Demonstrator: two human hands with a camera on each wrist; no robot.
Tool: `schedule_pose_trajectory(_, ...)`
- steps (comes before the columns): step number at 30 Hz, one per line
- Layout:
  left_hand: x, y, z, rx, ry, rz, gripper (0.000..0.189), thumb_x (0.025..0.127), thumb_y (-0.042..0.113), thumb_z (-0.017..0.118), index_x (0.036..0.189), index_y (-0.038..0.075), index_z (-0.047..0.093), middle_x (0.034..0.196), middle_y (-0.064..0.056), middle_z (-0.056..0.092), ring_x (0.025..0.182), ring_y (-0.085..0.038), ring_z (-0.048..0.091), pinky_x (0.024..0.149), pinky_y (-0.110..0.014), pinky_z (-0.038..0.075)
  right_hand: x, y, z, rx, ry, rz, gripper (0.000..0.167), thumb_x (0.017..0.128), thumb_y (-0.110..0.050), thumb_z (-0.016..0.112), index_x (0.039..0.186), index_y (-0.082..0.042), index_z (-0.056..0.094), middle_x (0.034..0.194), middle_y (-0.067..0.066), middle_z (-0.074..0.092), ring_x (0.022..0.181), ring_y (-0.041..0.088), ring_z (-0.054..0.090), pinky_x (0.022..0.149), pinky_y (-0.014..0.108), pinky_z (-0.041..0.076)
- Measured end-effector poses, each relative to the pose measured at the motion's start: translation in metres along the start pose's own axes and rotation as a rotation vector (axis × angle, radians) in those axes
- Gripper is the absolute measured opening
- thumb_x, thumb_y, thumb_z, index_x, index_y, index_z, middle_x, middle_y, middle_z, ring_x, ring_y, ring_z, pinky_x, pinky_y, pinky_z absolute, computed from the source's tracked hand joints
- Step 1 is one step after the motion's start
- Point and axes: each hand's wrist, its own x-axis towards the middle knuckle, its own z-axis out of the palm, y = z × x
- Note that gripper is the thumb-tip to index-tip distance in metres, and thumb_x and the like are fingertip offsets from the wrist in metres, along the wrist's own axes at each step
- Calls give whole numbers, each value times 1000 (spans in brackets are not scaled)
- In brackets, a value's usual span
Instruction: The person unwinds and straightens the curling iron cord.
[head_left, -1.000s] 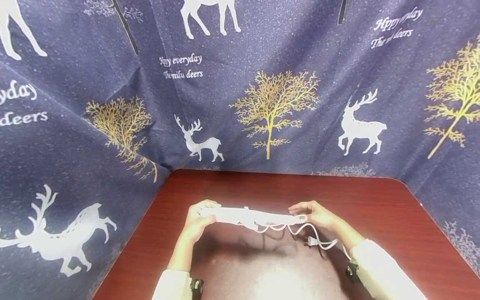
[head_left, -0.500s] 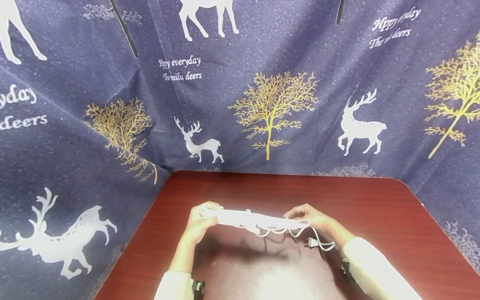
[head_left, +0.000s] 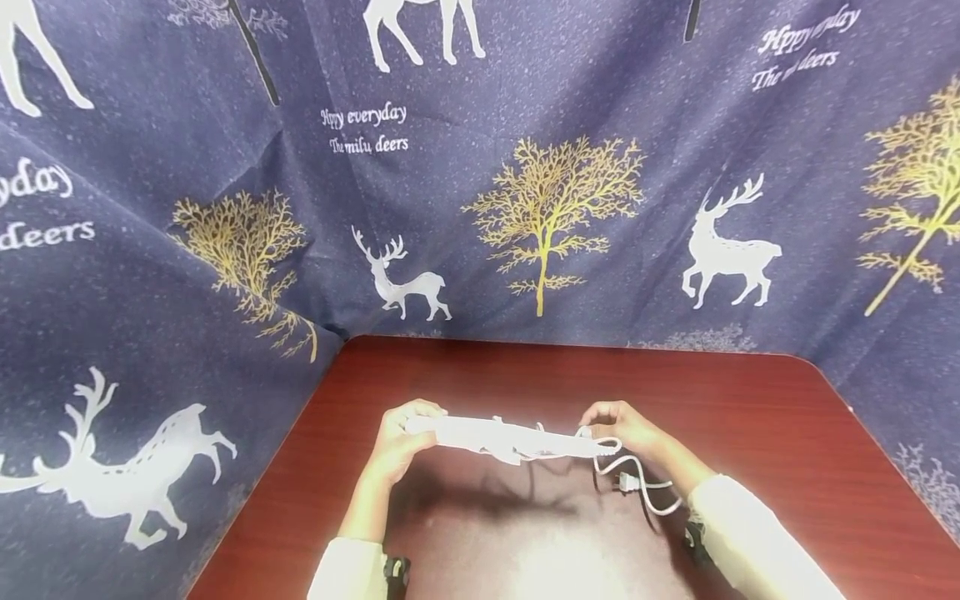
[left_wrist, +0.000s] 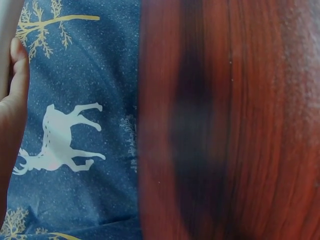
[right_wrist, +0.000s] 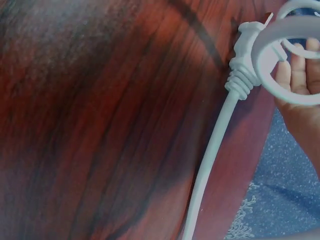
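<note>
A long white power strip (head_left: pixel 480 435) is held up above the table in the head view, with its white cord (head_left: pixel 607 450) looped about its right part. My left hand (head_left: pixel 401 442) grips the strip's left end, thumb on the near side. At the other end, my right hand (head_left: pixel 626 427) holds the cord by the fingertips, close to the strip. The two-prong plug (head_left: pixel 628 482) dangles below that hand. Up close in the right wrist view, a cord loop (right_wrist: pixel 262 65) crosses in front of the fingers and partly hides them.
Under the hands lies a reddish-brown wooden table (head_left: pixel 420 375) with a bright glare near its front. A dark blue cloth (head_left: pixel 480 250) printed with deer and trees hangs behind and to the sides. Dark wrist devices (head_left: pixel 396 573) sit below the white sleeves.
The right hand has shifted slightly at the strip's right end, and the cord there has moved from hanging below to partly over the strip's far side. The left hand keeps its grip.
</note>
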Motion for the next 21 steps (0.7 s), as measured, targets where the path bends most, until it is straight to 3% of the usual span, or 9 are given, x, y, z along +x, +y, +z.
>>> schedule_pose_trajectory(3,1,-2,0,-9,0,-7,28,64,-22,58,86,-4,62,91,-8,64,80,-18,59,64,-25,49,1,-3,-2,-6,26,-18,25,84,-4,63,100,14,57,86,23,63,65,16,61,56,30,51)
schedule_pose_trajectory(9,1,-7,-1,-3,4,-25,29,66,-24,57,86,-5,63,91,-9,64,78,-17,59,63,-26,50,-1,-5,-4,-27,50,-21,19,85,1,62,99,13,59,87,31,61,65,20,61,57,33,52)
schedule_pose_trajectory(13,-1,-6,1,36,-8,-20,23,68,-23,59,88,-11,61,90,-9,65,76,-18,60,61,-28,50,0,-13,-7,-146,161,-103,17,82,2,66,96,10,63,88,24,64,72,24,61,62,33,50)
schedule_pose_trajectory(16,-1,-5,2,47,0,-25,23,68,-23,59,89,-14,59,89,-7,65,76,-18,60,60,-28,50,1,-27,-9,-209,266,-156,17,81,-1,68,95,9,64,88,14,66,76,20,60,64,30,49)
schedule_pose_trajectory(21,-1,-3,4,18,10,-46,25,65,-25,57,85,-11,60,89,-7,65,77,-17,59,61,-25,49,-2,-51,-9,-124,361,-179,23,84,-3,66,98,13,60,88,12,66,75,18,63,70,35,52)
